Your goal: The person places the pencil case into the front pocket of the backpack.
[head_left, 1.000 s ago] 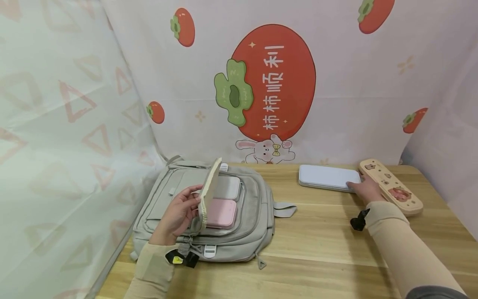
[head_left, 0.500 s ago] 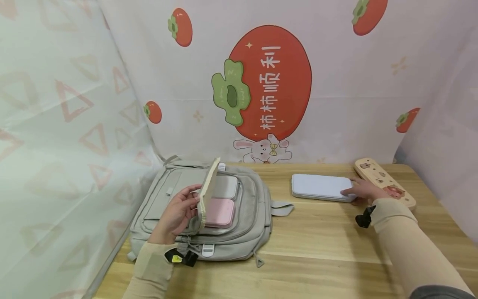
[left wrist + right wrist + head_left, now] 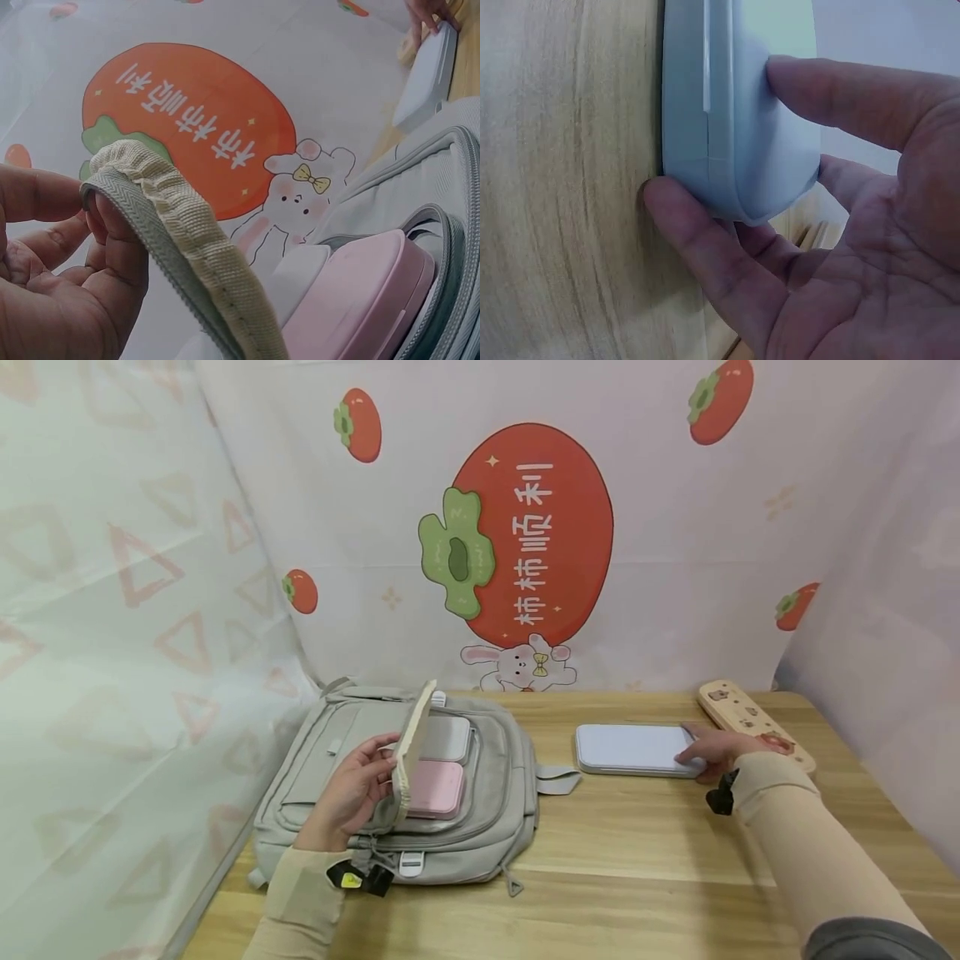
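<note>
On the left of the table lies a grey backpack, its front pocket unzipped. My left hand pinches the zippered edge of the pocket flap between thumb and fingers, holding the flap upright. Inside the pocket sit a pink case and a white case. At the right, my right hand grips the right end of a pale blue pencil case. In the right wrist view its thumb rests on the lid and the fingers wrap the end, one fingertip touching the table. The pencil case lies flat.
A beige case with bear prints lies slantwise just behind the right hand. A grey strap sticks out from the backpack towards the pale blue case. A printed cloth hangs along the table's back edge.
My right hand has drawn the pale blue pencil case a little towards me along the table. The left hand keeps holding the flap in the same place. The head view has shifted slightly.
</note>
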`<move>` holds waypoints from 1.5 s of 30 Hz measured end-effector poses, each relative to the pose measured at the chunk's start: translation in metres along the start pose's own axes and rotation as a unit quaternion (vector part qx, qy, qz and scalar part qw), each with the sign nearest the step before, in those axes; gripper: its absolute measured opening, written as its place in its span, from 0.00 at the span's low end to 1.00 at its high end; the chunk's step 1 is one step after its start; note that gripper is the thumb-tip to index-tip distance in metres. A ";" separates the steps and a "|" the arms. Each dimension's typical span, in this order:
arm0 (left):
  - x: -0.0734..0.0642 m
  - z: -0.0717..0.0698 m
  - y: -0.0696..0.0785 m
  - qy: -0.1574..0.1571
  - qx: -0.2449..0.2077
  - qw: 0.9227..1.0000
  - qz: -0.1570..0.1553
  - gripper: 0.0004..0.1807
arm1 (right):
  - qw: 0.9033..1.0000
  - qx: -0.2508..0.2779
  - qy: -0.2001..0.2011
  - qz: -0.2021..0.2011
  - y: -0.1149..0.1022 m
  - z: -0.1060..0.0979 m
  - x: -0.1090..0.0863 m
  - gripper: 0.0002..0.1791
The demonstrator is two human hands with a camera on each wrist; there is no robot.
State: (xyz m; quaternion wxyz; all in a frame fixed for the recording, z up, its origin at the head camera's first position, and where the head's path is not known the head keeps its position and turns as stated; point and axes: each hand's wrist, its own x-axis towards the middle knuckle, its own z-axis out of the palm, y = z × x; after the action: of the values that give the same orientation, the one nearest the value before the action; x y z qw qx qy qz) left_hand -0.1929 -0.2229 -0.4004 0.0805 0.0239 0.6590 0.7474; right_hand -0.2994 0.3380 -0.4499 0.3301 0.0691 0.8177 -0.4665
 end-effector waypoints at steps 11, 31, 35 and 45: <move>0.000 0.000 0.001 0.001 -0.010 1.000 0.000 0.21 | 0.997 0.065 0.040 -0.016 0.008 0.008 -0.009 0.54; 0.002 -0.004 -0.001 -0.005 -0.017 1.000 0.003 0.19 | 0.974 0.065 0.191 -0.099 0.028 0.022 -0.017 0.49; 0.001 -0.004 0.000 -0.008 -0.018 1.000 0.007 0.18 | 0.972 0.103 0.188 -0.093 0.034 0.019 -0.021 0.48; 0.001 -0.004 0.001 -0.006 -0.016 1.000 0.010 0.19 | 0.966 0.181 0.142 -0.116 0.039 0.012 -0.027 0.43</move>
State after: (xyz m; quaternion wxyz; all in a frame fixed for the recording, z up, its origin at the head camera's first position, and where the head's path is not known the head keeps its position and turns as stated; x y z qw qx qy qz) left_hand -0.1946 -0.2268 -0.4001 0.0771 0.0338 0.6462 0.7585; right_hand -0.2567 0.3558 -0.4659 0.1363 0.0980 0.7609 -0.6268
